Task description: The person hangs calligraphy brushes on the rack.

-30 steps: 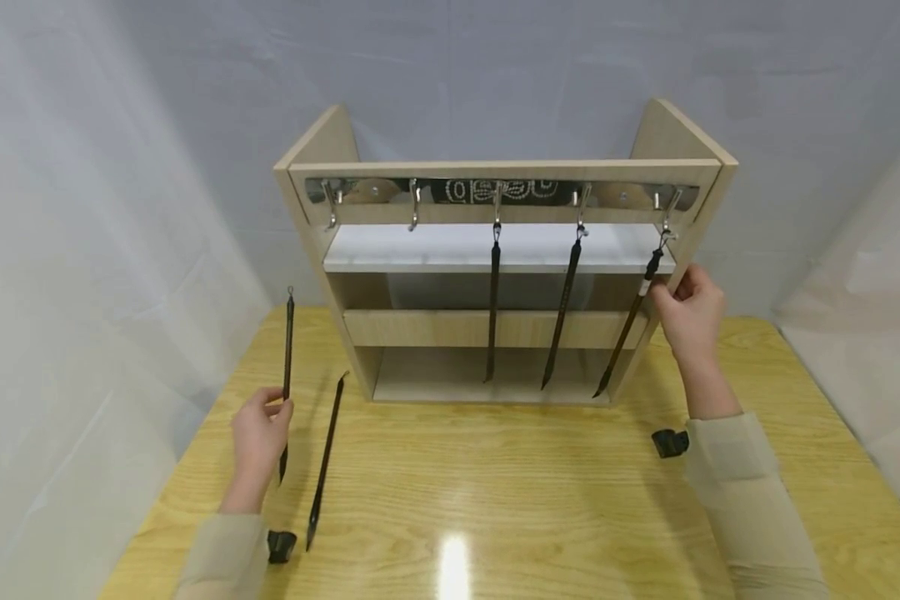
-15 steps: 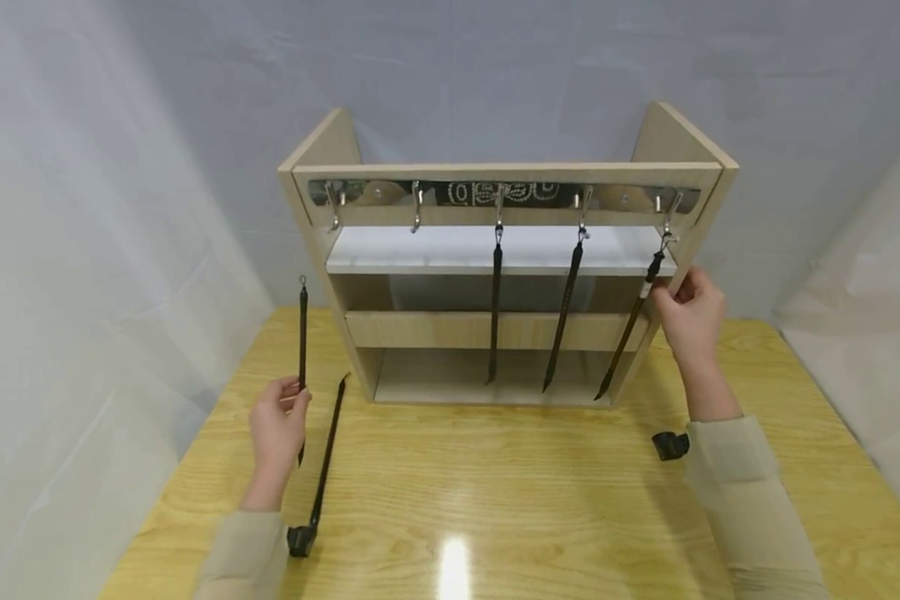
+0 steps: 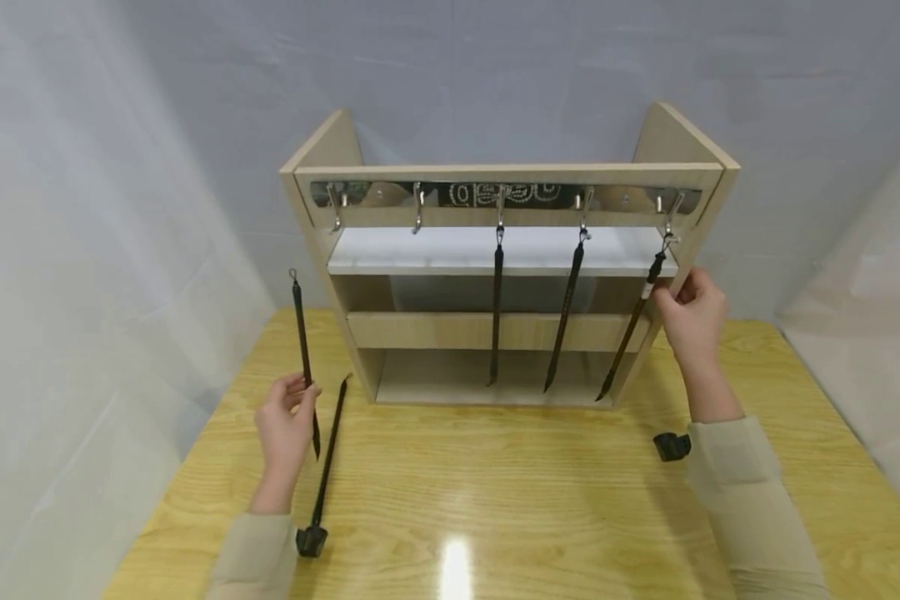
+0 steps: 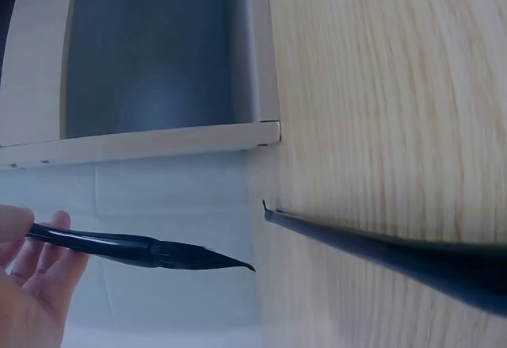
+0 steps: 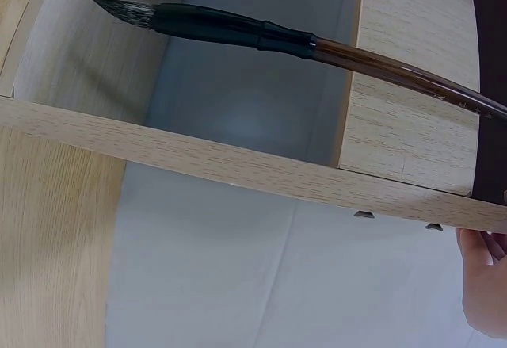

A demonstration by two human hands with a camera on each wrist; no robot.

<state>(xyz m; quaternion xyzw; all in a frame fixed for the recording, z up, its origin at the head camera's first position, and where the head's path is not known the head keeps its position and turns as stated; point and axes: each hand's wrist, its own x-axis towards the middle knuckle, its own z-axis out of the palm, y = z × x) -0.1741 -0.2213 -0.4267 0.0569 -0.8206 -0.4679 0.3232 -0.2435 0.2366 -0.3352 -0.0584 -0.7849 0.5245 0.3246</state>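
My left hand [image 3: 285, 425] pinches a dark calligraphy brush [image 3: 301, 325] between thumb and fingers. The brush stands near upright, hanging loop on top. In the left wrist view its dark tip [image 4: 186, 255] points away from the hand [image 4: 40, 277]. Another calligraphy brush [image 3: 332, 446] lies on the table just right of that hand. My right hand [image 3: 693, 325] grips the right side panel of a small wooden shelf [image 3: 378, 331], thumb at the front edge. Close to the thumb, a calligraphy brush with a white band [image 3: 630, 325] hangs from the rightmost hook.
A metal hook rail [image 3: 390, 194] runs across the shelf's upper front. Two more brushes hang from its middle hook [image 3: 500, 204] and the hook right of it; the two left hooks [image 3: 417, 208] carry nothing. The wooden table [image 3: 495, 475] extends in front.
My left hand has moved right and slightly forward with its brush, whose top now leans left. The right hand has stayed on the shelf's side panel.
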